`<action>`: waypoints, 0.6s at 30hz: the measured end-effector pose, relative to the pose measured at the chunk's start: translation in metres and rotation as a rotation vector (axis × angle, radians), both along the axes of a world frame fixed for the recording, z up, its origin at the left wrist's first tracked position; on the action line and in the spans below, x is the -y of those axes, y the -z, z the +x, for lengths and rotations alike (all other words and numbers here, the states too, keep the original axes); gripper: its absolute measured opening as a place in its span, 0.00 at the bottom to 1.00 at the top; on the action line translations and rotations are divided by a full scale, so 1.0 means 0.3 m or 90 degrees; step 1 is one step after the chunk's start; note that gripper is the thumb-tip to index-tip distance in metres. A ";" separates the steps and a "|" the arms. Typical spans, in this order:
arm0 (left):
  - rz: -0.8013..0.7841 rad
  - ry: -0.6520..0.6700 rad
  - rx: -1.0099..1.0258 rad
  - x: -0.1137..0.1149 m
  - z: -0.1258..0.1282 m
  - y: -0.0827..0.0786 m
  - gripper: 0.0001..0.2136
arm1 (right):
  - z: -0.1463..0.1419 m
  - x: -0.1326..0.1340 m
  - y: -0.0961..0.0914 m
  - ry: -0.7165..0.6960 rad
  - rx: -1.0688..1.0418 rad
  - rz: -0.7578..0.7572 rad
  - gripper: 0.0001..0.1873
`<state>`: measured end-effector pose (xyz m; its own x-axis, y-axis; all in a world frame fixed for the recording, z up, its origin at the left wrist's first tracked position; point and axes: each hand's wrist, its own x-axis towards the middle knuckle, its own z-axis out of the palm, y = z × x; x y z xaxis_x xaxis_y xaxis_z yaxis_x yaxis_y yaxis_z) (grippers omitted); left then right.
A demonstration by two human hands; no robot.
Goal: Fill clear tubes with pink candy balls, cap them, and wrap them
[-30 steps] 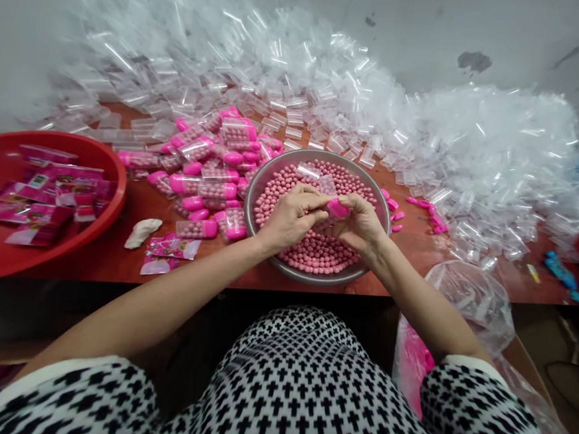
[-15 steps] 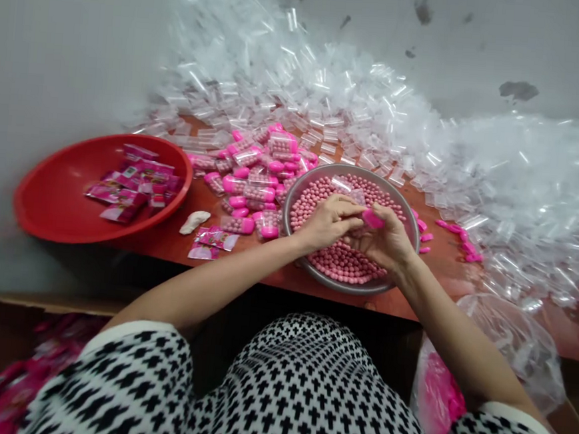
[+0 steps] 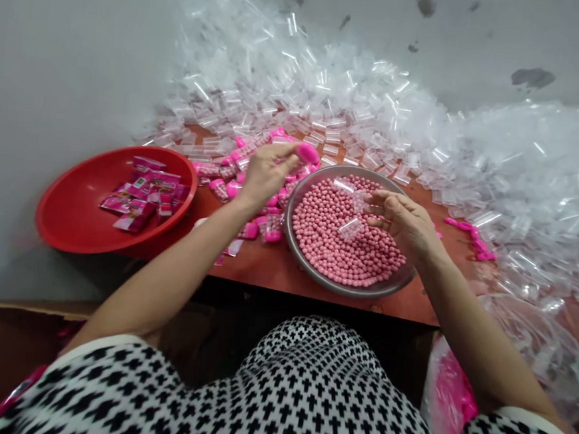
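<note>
My left hand (image 3: 267, 172) is closed on a filled clear tube with a pink cap (image 3: 305, 153), held over the pile of filled pink-capped tubes (image 3: 253, 174) left of the bowl. My right hand (image 3: 403, 220) hovers over the metal bowl (image 3: 344, 287) of pink candy balls (image 3: 338, 241), fingers curled. An empty clear tube (image 3: 351, 227) lies on the candies just left of its fingertips; whether the fingers touch it I cannot tell.
A red basin (image 3: 69, 216) holding pink sachets sits at the left. A great heap of empty clear tubes (image 3: 475, 151) covers the back and right of the wooden table (image 3: 265, 268). Loose pink caps (image 3: 469, 231) lie right of the bowl. A plastic bag (image 3: 525, 342) hangs at my right.
My hands have parted. The left hand carried the capped, filled tube up and left from above the bowl to the pile of filled tubes. The right hand stayed over the bowl.
</note>
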<state>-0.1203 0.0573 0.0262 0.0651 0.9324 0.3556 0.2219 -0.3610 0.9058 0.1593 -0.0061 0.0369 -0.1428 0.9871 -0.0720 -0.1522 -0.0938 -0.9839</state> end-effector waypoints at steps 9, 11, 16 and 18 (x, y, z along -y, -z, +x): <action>0.192 0.043 -0.555 -0.047 0.154 0.016 0.15 | 0.069 0.006 0.079 0.070 -0.013 -0.023 0.19; 0.212 0.110 -0.666 -0.060 0.241 0.029 0.18 | 0.069 0.005 0.079 0.069 -0.024 -0.021 0.19; 0.206 0.167 -0.782 -0.130 0.314 0.050 0.16 | 0.078 0.008 0.085 0.069 -0.046 -0.029 0.19; 0.201 0.155 -0.713 -0.135 0.303 0.054 0.15 | 0.080 0.009 0.091 0.072 -0.050 -0.030 0.18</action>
